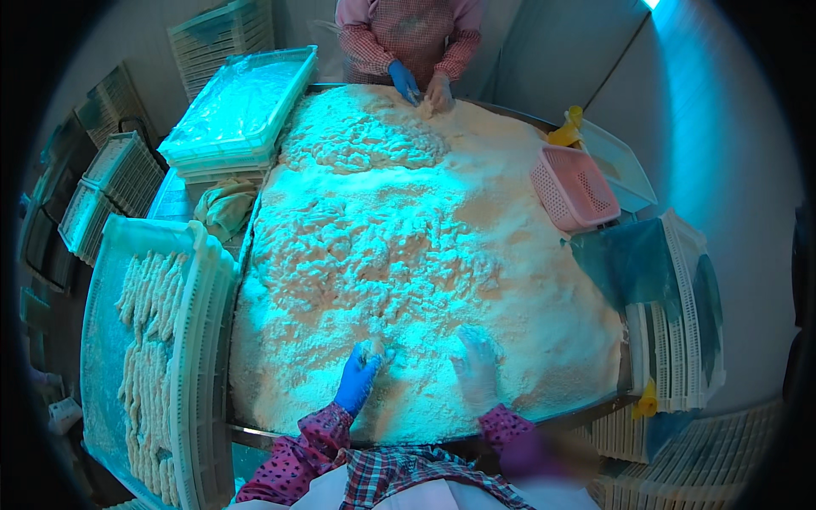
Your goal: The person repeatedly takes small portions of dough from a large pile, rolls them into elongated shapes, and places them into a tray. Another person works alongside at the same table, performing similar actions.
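A broad heap of pale breadcrumbs (544, 323) covers the metal-edged table before me, with many crumb-coated pieces (365, 229) lumped in its middle. My left hand (359, 379), in a blue glove, is closed at the near part of the heap; a crumb-coated strip (372, 347) shows at its fingertips. To its right, my right hand (476, 371) wears a whitish, crumb-dusted glove. Its fingers stretch forward onto the crumbs, partly sunk in them, and nothing shows in its grasp.
A stack of trays (191, 340) on the left carries rows of coated strips. Behind it stand more stacked trays (246, 102) and a crumpled cloth (226, 208). At right are a pink basket (575, 189), a yellow scoop (567, 132) and upright trays (680, 314). Opposite, a co-worker's gloved hands (422, 89) touch the crumbs.
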Tool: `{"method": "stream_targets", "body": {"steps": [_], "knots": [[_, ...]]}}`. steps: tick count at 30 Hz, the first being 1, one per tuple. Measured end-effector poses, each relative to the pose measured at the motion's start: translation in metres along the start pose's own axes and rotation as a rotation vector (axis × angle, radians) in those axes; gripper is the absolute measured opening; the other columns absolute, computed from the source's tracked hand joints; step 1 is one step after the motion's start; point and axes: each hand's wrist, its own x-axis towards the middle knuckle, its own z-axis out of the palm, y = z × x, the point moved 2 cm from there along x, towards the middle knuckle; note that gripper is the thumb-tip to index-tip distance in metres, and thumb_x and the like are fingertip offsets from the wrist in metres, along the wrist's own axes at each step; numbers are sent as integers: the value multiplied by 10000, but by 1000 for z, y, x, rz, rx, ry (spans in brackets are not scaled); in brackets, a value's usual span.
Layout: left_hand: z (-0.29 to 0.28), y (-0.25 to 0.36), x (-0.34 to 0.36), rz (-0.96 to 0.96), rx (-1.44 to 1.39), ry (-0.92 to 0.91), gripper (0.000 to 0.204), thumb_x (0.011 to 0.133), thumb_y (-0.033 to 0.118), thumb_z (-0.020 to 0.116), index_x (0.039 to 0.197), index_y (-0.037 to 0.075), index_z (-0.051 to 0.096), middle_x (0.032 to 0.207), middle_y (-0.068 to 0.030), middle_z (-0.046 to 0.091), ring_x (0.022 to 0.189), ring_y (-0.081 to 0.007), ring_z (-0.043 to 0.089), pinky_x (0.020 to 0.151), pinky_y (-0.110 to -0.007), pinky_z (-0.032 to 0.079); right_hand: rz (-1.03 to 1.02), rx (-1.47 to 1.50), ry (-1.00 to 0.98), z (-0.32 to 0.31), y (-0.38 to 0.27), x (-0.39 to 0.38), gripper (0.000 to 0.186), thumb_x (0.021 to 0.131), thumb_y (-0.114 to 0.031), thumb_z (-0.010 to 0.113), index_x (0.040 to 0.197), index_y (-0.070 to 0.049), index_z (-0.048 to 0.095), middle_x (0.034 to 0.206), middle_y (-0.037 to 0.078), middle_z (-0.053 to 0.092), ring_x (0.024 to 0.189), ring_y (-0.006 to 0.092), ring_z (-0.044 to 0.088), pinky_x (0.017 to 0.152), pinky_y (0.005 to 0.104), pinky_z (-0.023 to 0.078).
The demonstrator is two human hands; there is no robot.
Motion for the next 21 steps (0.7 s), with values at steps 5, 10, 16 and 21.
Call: {"method": "stream_targets", "body": {"steps": [5,10,16,21], "knots": [[16,4,-4,-249,-829,-426,480,943,337,489,1316,52,390,1262,-154,497,1136,-268,512,932,-399,438,-74,141,152,15,-35,31,451,881,-210,515,1309,-81,456,1308,163,462,1229,348,391,1036,471,293],[12,-27,-14,-125,-823,-376,503,967,337,421,1397,100,310,1354,-107,420,1170,-237,471,980,-360,401,-514,148,0,56,-108,18,474,858,-224,473,1315,-96,474,1359,153,435,1312,328,334,1100,510,160],[80,29,-21,654,-884,99,526,978,352,386,1436,132,251,1461,-93,290,1319,-217,317,1074,-361,292,-673,394,27,67,-120,5,484,871,-262,477,1333,-119,473,1379,163,411,1309,358,333,1101,514,159],[33,33,-28,-235,-524,-268,570,982,379,354,1452,93,204,1471,-76,280,1329,-226,298,1098,-377,232,-368,328,78,46,-100,38,477,912,-256,452,1358,-88,436,1377,171,404,1293,350,347,1074,509,200]]}}
